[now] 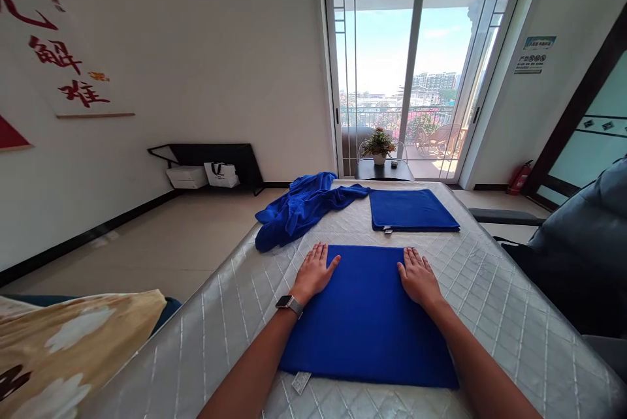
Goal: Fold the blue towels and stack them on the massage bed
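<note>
A folded blue towel (367, 321) lies flat on the quilted grey mattress (514, 314) right in front of me. My left hand (314, 271) rests flat on its far left corner, fingers stretched out, a watch on the wrist. My right hand (418, 275) lies flat on the far right corner, fingers also spread. Beyond it sits a second folded blue towel (411, 210). A crumpled heap of blue towels (298, 207) lies at the mattress's far left edge, hanging partly over it.
A patterned pillow (73, 347) lies at the lower left. A dark chair (582, 249) stands to the right. A small table with a potted plant (378, 145) stands before the glass balcony door. Tiled floor lies on the left.
</note>
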Available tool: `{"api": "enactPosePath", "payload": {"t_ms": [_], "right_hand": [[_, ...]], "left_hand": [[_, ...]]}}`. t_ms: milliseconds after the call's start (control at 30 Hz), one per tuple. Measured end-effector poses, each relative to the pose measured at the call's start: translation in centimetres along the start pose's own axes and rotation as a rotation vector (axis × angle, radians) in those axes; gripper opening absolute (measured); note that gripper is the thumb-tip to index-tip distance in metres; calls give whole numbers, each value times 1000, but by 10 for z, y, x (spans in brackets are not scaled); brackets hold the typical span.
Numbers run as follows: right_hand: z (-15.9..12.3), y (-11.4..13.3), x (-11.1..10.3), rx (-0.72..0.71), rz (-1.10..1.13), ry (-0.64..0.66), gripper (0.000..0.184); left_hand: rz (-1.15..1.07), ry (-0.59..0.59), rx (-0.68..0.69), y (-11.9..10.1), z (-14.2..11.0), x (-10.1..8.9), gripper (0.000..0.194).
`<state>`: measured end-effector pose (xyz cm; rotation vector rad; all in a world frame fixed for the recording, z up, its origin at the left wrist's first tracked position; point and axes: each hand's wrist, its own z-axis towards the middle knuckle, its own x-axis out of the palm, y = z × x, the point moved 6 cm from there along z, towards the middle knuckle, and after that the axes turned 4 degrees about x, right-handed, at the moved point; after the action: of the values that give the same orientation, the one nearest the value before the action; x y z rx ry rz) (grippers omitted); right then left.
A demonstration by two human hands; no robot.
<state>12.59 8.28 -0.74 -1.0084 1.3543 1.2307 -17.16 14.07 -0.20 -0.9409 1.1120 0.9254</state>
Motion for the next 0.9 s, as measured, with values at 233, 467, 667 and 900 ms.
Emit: {"api": "enactPosePath", "payload": {"t_ms": [233,467,667,900], "right_hand": [[-5,1,2,11,20,12,68],[-4,0,4,2,-5,1,68],[-7,-2,5,-56,-40,26,63],[-5,1,1,3,11,-11,68]], "left_hand": [[39,121,-32,3,8,-11,92],[-60,43,223,-134,16,-11,85],[-158,6,388,-218,-1,17,77],[-25,37,202,-106,-18,6,78]]}}
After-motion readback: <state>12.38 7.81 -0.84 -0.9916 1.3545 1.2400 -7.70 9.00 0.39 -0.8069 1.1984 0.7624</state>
